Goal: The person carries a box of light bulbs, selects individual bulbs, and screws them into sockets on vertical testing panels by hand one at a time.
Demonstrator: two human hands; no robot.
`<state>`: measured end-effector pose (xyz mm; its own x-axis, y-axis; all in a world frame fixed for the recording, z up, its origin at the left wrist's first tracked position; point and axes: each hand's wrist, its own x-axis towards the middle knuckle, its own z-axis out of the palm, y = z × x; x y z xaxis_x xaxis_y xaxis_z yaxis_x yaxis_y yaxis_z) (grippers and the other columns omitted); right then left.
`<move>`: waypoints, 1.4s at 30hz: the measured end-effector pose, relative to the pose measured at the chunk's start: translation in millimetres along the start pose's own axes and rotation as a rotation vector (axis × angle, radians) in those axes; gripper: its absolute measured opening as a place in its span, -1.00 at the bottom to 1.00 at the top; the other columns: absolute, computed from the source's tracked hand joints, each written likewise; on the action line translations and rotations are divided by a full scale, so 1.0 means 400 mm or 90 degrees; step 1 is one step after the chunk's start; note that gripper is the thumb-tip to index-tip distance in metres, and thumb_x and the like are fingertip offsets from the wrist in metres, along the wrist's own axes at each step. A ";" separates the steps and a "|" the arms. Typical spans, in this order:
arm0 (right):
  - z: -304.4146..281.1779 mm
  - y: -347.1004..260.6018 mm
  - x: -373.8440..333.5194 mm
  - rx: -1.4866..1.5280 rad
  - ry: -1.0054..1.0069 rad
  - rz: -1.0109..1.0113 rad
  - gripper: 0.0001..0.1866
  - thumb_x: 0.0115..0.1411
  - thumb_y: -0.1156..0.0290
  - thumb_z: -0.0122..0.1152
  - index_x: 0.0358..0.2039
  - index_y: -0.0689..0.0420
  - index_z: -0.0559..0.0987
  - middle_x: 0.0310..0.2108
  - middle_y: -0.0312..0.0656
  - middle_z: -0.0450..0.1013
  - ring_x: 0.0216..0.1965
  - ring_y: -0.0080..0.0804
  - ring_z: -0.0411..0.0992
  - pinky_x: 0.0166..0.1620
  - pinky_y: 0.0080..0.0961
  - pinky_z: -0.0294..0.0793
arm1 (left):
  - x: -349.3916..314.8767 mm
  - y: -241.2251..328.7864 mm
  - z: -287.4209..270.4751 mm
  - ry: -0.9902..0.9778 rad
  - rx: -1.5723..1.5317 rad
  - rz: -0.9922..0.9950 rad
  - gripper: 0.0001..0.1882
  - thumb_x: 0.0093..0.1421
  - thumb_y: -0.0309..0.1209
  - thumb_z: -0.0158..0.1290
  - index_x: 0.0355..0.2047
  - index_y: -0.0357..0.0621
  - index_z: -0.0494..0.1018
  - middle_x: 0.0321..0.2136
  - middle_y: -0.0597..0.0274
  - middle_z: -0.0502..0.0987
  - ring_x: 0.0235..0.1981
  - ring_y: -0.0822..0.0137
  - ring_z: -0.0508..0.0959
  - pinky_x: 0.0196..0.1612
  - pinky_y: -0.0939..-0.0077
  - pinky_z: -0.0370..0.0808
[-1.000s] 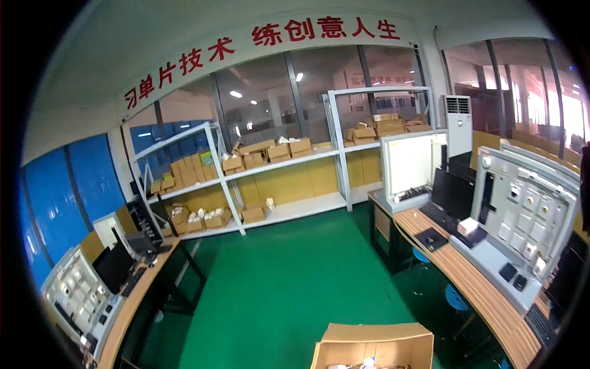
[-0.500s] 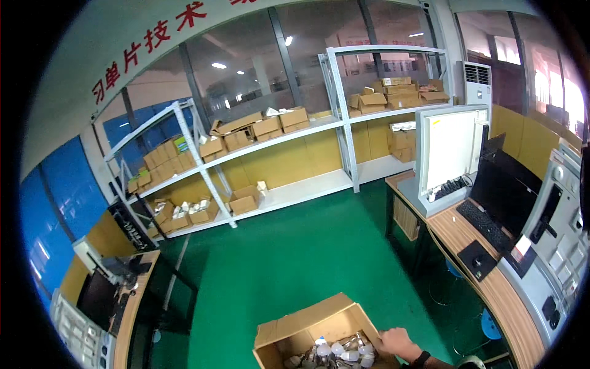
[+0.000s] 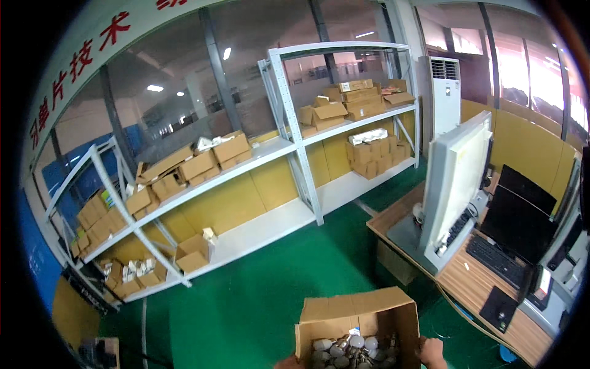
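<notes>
An open cardboard box hangs above the green floor, held between two hands. The right hand curls its fingers against the box's right side; the left hand is at the left side, mostly cut off, so I cannot tell how it grips. Light bulbs, white-domed with metal bases, lie jumbled inside from wall to wall. On the metal rack, cartons crowd the upper shelf, some topped by white packages. Toward the lower shelf's left end, open boxes hold small white packs.
</notes>
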<state>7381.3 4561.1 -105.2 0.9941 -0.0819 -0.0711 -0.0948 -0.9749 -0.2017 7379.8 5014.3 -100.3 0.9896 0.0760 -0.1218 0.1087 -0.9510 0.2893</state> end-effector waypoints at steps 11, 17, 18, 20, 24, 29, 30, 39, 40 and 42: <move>-0.104 -0.570 1.318 0.066 -0.034 -0.322 -0.76 0.12 0.19 0.14 -0.39 0.11 0.54 -0.69 -0.02 0.40 -0.64 0.00 0.39 -0.56 -0.12 0.35 | 0.972 -0.293 -0.209 -0.124 -0.137 -0.231 -0.68 0.22 -0.28 0.04 -0.10 -0.23 0.41 -0.47 0.01 0.48 -0.54 0.16 0.45 -0.52 0.22 0.43; -0.025 -0.737 1.896 0.056 -0.162 -0.265 -0.66 0.22 0.09 0.06 -0.39 0.14 0.53 -0.66 -0.02 0.44 -0.61 0.00 0.43 -0.54 -0.10 0.39 | 1.514 -0.473 -0.090 -0.060 -0.085 -0.358 -0.54 0.17 -0.25 0.11 0.03 -0.21 0.39 -0.15 -0.08 0.53 -0.23 0.09 0.53 -0.24 0.13 0.49; -0.035 -0.744 1.982 0.082 -0.157 -0.240 -0.66 0.23 0.09 0.04 -0.38 0.14 0.54 -0.65 -0.02 0.45 -0.61 0.01 0.44 -0.54 -0.10 0.40 | 1.647 -0.510 -0.069 -0.030 -0.041 -0.295 -0.55 0.18 -0.25 0.09 0.03 -0.21 0.40 -0.16 -0.05 0.53 -0.26 0.12 0.52 -0.27 0.16 0.48; -0.072 -0.755 2.173 0.110 -0.119 -0.204 -0.64 0.24 0.08 0.02 -0.35 0.14 0.55 -0.63 -0.02 0.47 -0.59 0.01 0.45 -0.52 -0.10 0.42 | 1.968 -0.556 -0.058 0.064 0.041 -0.166 -0.59 0.22 -0.24 0.05 0.02 -0.19 0.42 -0.18 0.02 0.54 -0.32 0.18 0.51 -0.31 0.22 0.48; -0.218 -0.707 2.404 0.170 -0.145 -0.057 -0.59 0.13 0.09 0.15 -0.18 0.16 0.58 -0.48 0.04 0.53 -0.42 -0.01 0.51 -0.34 -0.13 0.48 | 2.541 -0.406 -0.100 -0.011 0.050 -0.024 -0.60 0.23 -0.23 0.04 0.03 -0.14 0.43 -0.21 0.08 0.56 -0.37 0.19 0.51 -0.34 0.27 0.48; -0.144 -0.526 2.609 0.190 -0.026 0.165 -0.64 0.06 0.15 0.23 -0.25 0.16 0.60 -0.60 -0.01 0.50 -0.54 -0.01 0.49 -0.43 -0.18 0.49 | 3.122 0.004 -0.236 -0.177 -0.041 0.132 -0.58 0.22 -0.24 0.06 0.06 -0.07 0.42 -0.25 0.12 0.58 -0.40 0.16 0.52 -0.34 0.30 0.49; -0.137 -0.505 2.668 0.180 0.006 0.202 -0.66 0.05 0.15 0.24 -0.28 0.15 0.61 -0.63 -0.02 0.49 -0.57 -0.01 0.48 -0.45 -0.19 0.49 | 3.220 0.088 -0.238 -0.197 -0.063 0.154 -0.58 0.21 -0.24 0.07 0.07 -0.06 0.42 -0.26 0.13 0.59 -0.41 0.16 0.53 -0.34 0.31 0.49; -0.110 -0.192 3.302 0.124 0.222 0.352 -0.74 0.04 0.15 0.20 -0.51 0.09 0.52 -0.78 -0.10 0.36 -0.69 -0.07 0.41 -0.58 -0.17 0.36 | 4.016 0.646 -0.115 -0.195 0.086 0.258 -0.47 0.17 -0.13 0.07 0.15 0.06 0.37 -0.27 0.04 0.62 -0.32 -0.02 0.58 -0.26 0.19 0.51; -0.164 -0.166 3.354 0.128 0.203 0.367 -0.74 0.05 0.15 0.19 -0.50 0.09 0.51 -0.77 -0.09 0.37 -0.68 -0.06 0.42 -0.58 -0.19 0.37 | 4.087 0.713 -0.108 -0.229 0.058 0.275 -0.44 0.17 -0.10 0.07 0.16 0.07 0.35 -0.25 0.01 0.61 -0.29 -0.05 0.58 -0.25 0.16 0.51; -0.190 -0.094 3.445 0.108 0.194 0.425 -0.72 0.04 0.13 0.20 -0.50 0.10 0.51 -0.75 -0.09 0.39 -0.67 -0.06 0.43 -0.56 -0.19 0.39 | 4.210 0.883 -0.110 -0.302 -0.008 0.314 -0.39 0.16 -0.04 0.05 0.20 0.09 0.31 -0.21 -0.06 0.59 -0.24 -0.11 0.57 -0.23 0.08 0.50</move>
<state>8758.6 4469.1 -121.3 0.6906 -0.7222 0.0380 -0.6647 -0.6545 -0.3603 9088.8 4819.5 -161.4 0.7753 -0.5078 -0.3756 -0.3407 -0.8370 0.4282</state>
